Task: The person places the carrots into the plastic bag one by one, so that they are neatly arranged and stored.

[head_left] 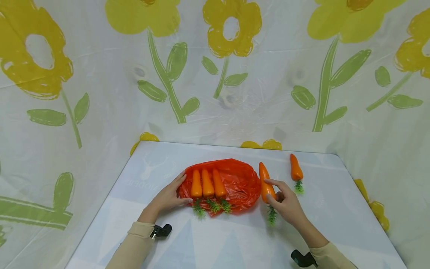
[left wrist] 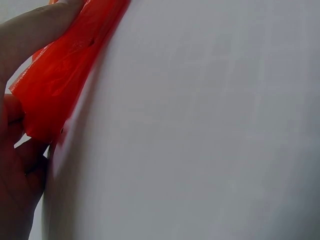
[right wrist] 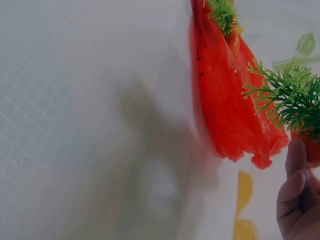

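Observation:
A red plastic bag [head_left: 240,183] lies spread on the table, with three orange toy carrots [head_left: 208,185] side by side on its left half, their green tops toward me. My left hand [head_left: 169,194] holds the bag's left edge, thumb along the near side; in the left wrist view the red plastic [left wrist: 62,75] passes between thumb and fingers. Just off the bag's right edge, my right hand [head_left: 285,203] pinches another toy carrot [head_left: 263,172] between thumb and fingers, its tip pointing away. That carrot's leafy top [right wrist: 287,95] shows large in the right wrist view.
One more toy carrot [head_left: 296,170] lies at the far right of the white table [head_left: 208,246]. A flower-printed curtain [head_left: 268,108] hangs behind the table's back edge and down both sides.

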The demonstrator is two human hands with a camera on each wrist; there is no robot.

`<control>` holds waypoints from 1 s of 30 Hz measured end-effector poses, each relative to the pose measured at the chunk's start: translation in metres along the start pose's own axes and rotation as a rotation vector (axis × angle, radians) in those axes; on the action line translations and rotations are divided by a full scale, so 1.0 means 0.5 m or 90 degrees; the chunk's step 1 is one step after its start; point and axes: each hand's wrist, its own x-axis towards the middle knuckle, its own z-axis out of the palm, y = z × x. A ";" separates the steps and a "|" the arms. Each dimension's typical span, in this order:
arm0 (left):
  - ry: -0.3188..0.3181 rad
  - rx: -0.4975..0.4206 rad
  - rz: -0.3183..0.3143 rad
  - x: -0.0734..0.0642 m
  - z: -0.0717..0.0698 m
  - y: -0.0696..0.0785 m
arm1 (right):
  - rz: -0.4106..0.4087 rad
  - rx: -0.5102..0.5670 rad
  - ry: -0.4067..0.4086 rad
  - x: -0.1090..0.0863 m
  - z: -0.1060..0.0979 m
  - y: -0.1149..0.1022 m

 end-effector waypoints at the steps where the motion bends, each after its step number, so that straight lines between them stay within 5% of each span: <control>1: 0.000 0.002 0.002 0.000 0.000 0.000 | 0.001 0.003 -0.002 0.000 0.002 -0.001; 30: -0.003 0.000 0.001 0.001 0.001 -0.001 | 0.018 -0.004 -0.069 0.024 0.072 -0.034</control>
